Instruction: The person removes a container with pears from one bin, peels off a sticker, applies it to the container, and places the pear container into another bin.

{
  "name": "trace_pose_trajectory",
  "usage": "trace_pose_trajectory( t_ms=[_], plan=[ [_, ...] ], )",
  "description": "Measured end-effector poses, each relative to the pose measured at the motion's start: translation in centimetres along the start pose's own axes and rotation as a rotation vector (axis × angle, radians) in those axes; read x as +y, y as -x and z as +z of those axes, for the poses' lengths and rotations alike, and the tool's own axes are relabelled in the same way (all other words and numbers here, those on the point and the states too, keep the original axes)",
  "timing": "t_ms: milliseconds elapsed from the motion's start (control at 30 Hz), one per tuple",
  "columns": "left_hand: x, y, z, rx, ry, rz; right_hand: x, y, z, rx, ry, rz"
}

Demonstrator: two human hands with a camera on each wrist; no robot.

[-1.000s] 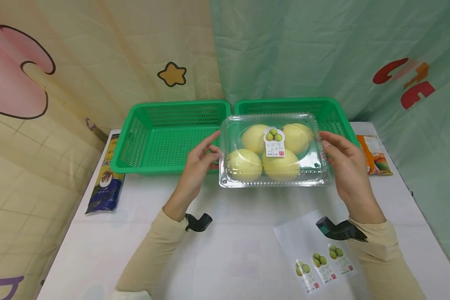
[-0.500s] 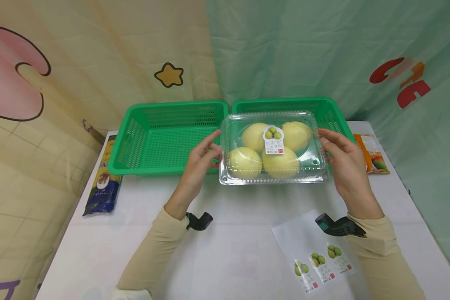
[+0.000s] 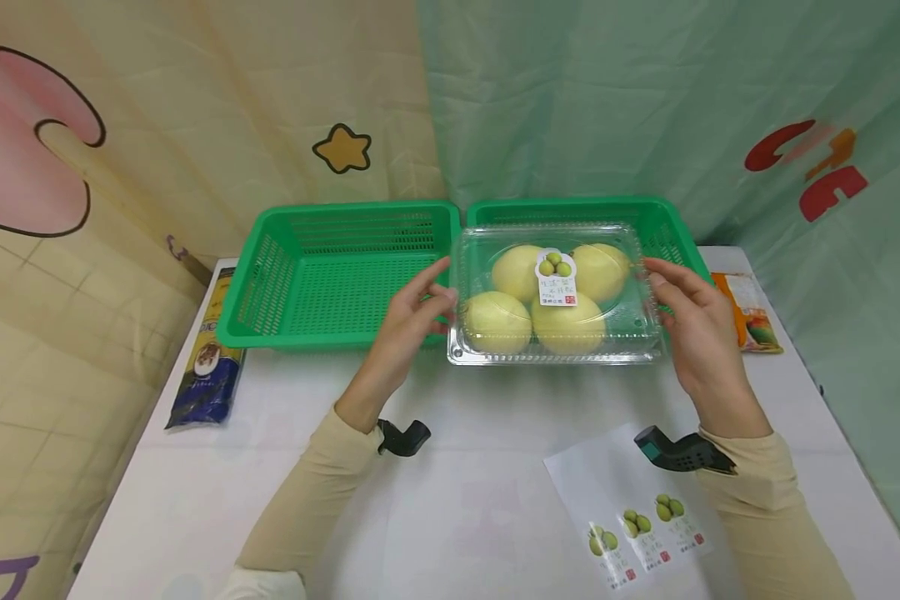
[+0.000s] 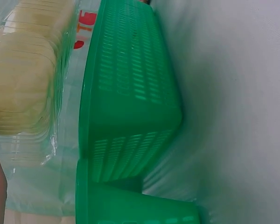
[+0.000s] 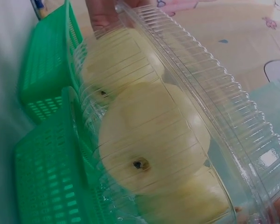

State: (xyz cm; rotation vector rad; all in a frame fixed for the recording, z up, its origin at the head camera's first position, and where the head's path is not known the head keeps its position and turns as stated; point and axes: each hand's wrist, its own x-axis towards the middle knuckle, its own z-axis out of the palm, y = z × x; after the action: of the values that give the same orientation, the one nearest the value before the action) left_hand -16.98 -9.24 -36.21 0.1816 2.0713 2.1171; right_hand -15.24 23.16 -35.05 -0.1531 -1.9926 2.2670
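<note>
A clear plastic clamshell box (image 3: pixel 645 333) of several pale yellow pears (image 3: pixel 497 323) hangs over the front of the right green basket (image 3: pixel 663 215). A white sticker (image 3: pixel 557 287) with a picture of green pears sits on its lid. My left hand (image 3: pixel 405 321) pinches the box's left edge, thumb towards me. At the opposite edge, my right hand (image 3: pixel 701 342) grips it with thumb and fingers. In the right wrist view the pears (image 5: pixel 154 135) show through the box's ribbed wall. The left wrist view has the box above the basket rim (image 4: pixel 86 102).
Another green basket (image 3: pixel 337 329) stands left of the first, its bottom bare. A blue and yellow packet (image 3: pixel 208 367) lies at the table's left, an orange packet (image 3: pixel 753 321) at the right. Nearer me is a sheet (image 3: pixel 592 467) with several pear stickers (image 3: pixel 645 537). Curtains hang behind.
The box has shifted slightly to the right and away from me, and my left hand has moved right with it. Both hands keep their hold.
</note>
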Motion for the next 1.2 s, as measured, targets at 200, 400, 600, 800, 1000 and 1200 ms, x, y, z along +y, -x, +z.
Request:
trace_pose_trajectory(
  t_ms=[200, 400, 600, 800, 1000, 1200],
  plan=[
    [0.2, -0.6, 0.3, 0.001, -0.029, -0.019, -0.1, -0.6, -0.2, 0.023, 0.037, -0.004],
    [0.4, -1.5, 0.6, -0.014, -0.067, -0.013, -0.5, -1.5, -0.2, 0.083, 0.177, -0.006],
    [0.4, -2.1, 0.6, -0.03, -0.084, -0.019, -0.6, -2.5, -0.1, 0.075, 0.247, -0.015],
    [0.0, -2.5, 0.7, -0.018, -0.091, -0.022, -0.5, -3.2, -0.1, 0.057, 0.272, -0.011],
    [-0.1, -3.3, 0.9, -0.011, -0.063, -0.038, -0.3, -3.9, -0.3, 0.037, 0.248, -0.015],
    [-0.1, -4.3, 1.6, -0.022, -0.029, -0.063, 0.0, -4.7, -0.7, 0.065, 0.182, -0.003]
  ],
)
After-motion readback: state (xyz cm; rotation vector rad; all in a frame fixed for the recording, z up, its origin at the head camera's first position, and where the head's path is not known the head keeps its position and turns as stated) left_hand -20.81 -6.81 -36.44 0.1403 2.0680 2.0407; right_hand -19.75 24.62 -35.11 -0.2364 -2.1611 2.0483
